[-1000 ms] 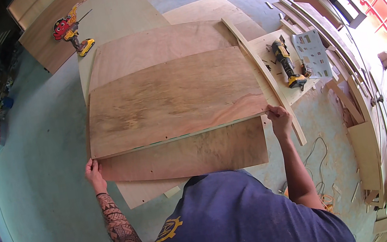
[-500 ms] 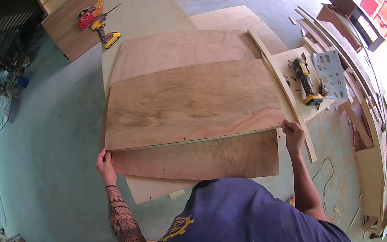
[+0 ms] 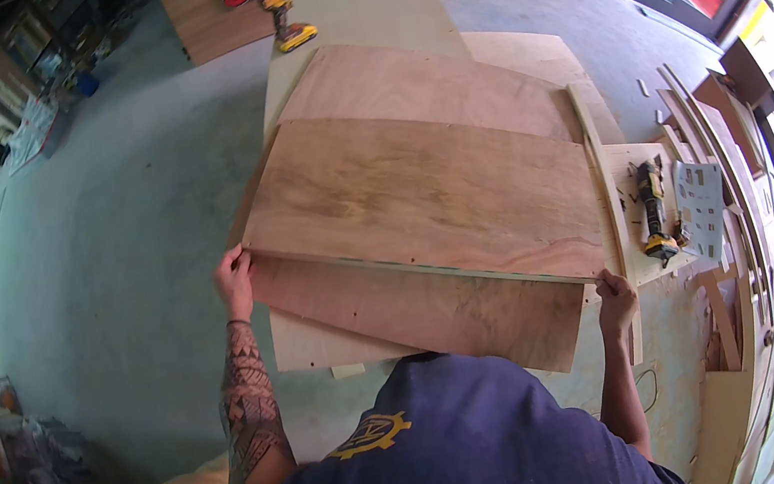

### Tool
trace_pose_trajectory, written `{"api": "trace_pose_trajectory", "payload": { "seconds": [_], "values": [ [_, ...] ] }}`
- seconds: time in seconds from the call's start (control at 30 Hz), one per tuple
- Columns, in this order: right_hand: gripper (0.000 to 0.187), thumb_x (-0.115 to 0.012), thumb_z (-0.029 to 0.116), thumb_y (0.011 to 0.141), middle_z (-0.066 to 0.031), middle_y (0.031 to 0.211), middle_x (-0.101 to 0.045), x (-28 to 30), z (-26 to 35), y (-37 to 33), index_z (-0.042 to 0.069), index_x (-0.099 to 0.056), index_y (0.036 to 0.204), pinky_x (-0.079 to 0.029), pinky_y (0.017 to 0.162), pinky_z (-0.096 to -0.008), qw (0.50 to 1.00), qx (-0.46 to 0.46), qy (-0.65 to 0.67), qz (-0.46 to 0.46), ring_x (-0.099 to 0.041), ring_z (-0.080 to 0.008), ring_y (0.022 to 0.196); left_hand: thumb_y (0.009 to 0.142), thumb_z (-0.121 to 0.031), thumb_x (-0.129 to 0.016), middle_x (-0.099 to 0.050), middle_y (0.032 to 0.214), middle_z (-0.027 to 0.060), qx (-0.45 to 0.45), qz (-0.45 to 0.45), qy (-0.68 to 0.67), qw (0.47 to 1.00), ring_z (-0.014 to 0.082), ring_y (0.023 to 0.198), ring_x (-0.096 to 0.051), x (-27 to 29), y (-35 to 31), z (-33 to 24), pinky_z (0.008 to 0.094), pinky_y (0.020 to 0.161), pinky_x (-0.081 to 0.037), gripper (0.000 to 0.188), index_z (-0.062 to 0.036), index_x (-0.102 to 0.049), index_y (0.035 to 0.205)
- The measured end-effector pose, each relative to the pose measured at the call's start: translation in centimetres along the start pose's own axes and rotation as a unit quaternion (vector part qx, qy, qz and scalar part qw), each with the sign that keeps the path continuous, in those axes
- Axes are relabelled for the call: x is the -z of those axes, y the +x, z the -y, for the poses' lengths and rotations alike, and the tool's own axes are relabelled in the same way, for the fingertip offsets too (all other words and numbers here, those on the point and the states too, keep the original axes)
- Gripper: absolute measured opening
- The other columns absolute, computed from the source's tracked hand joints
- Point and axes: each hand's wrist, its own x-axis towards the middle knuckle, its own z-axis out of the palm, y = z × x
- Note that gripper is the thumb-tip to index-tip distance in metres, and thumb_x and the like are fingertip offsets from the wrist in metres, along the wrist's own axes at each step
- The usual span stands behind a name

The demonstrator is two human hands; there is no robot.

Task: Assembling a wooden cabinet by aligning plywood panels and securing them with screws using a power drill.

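Note:
A brown plywood panel (image 3: 420, 191) with dark streaks in its grain slants across the bench. Its near left corner is pinched in my left hand (image 3: 233, 279), fingers closed on the edge. My right hand (image 3: 615, 295) grips the near right corner in the same way. Beneath the near edge lies another plywood sheet (image 3: 479, 313), partly covered, with small dark holes along it. A paler reddish sheet (image 3: 433, 83) shows beyond the far edge. Just past the panel's right side runs a long narrow wood strip (image 3: 597, 168).
A yellow and black drill (image 3: 286, 20) stands at the bench's far left. At right, a second yellow and black power tool (image 3: 652, 210) lies beside a printed sheet (image 3: 702, 207) and loose screws. Long timber offcuts (image 3: 743, 287) line the right side; grey concrete floor (image 3: 129, 212) spreads left.
The view has turned, so the bench and panels appear farther right and more slanted. Both hands keep their hold on the panel's near corners.

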Motion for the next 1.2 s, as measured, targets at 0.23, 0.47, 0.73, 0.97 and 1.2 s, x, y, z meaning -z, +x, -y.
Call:
{"api": "trace_pose_trajectory", "payload": {
  "seconds": [0.23,0.47,0.73,0.97,1.2],
  "values": [
    [0.021,-0.076,-0.003,0.089,-0.0051,0.093,-0.076,0.2,-1.3,0.4,-0.002,-0.078,0.111,-0.056,0.074,-0.0262,1.0,-0.008,0.011,0.002,-0.067,-0.0109,0.08,0.101,-0.011,-0.071,-0.074,0.103,0.0032,-0.061,-0.019,0.014,0.998,0.0087,0.091,-0.067,-1.2,-0.3,-0.4,0.0264,0.079,-0.062,0.023,0.0009,-0.074,0.119],
    [0.026,-0.074,0.0,0.093,-0.0115,0.107,-0.077,0.2,-3.6,0.8,-0.004,-0.074,0.119,-0.059,0.08,-0.0277,1.0,0.008,0.009,0.014,-0.071,-0.0145,0.092,0.1,-0.012,-0.073,-0.072,0.107,0.0033,0.021,0.005,-0.025,0.999,0.0085,0.092,-0.067,-0.7,-0.4,-1.0,0.0265,0.082,-0.062,0.025,0.0,-0.073,0.122],
    [0.015,-0.077,0.0,0.091,-0.0083,0.091,-0.071,-0.6,-2.0,-0.5,-0.001,-0.079,0.106,-0.055,0.07,-0.0298,0.998,0.02,0.008,-0.055,-0.067,-0.0143,0.078,0.101,-0.01,-0.069,-0.068,0.115,0.0023,0.007,0.024,0.002,1.0,0.011,0.099,-0.064,0.4,1.1,0.9,0.0266,0.084,-0.058,0.028,-0.0021,-0.069,0.128],
    [0.023,-0.082,-0.001,0.081,-0.01,0.094,-0.074,-1.1,0.6,-0.6,0.003,-0.081,0.104,-0.058,0.077,-0.031,0.998,0.008,-0.015,-0.053,-0.073,-0.0199,0.083,0.102,-0.01,-0.069,-0.066,0.121,0.0031,0.04,0.022,-0.036,0.998,0.0125,0.107,-0.062,2.1,2.4,1.9,0.0272,0.09,-0.055,0.03,-0.0031,-0.066,0.131],
    [0.025,-0.08,-0.002,0.083,-0.011,0.092,-0.077,-0.7,0.7,-0.9,0.003,-0.081,0.108,-0.059,0.074,-0.0302,0.997,-0.016,0.002,-0.08,-0.075,-0.0173,0.079,0.103,-0.01,-0.069,-0.067,0.122,0.0039,0.021,0.041,-0.038,0.998,0.0127,0.11,-0.063,0.4,2.0,1.5,0.027,0.09,-0.054,0.029,-0.0009,-0.066,0.13]
  ]
}}
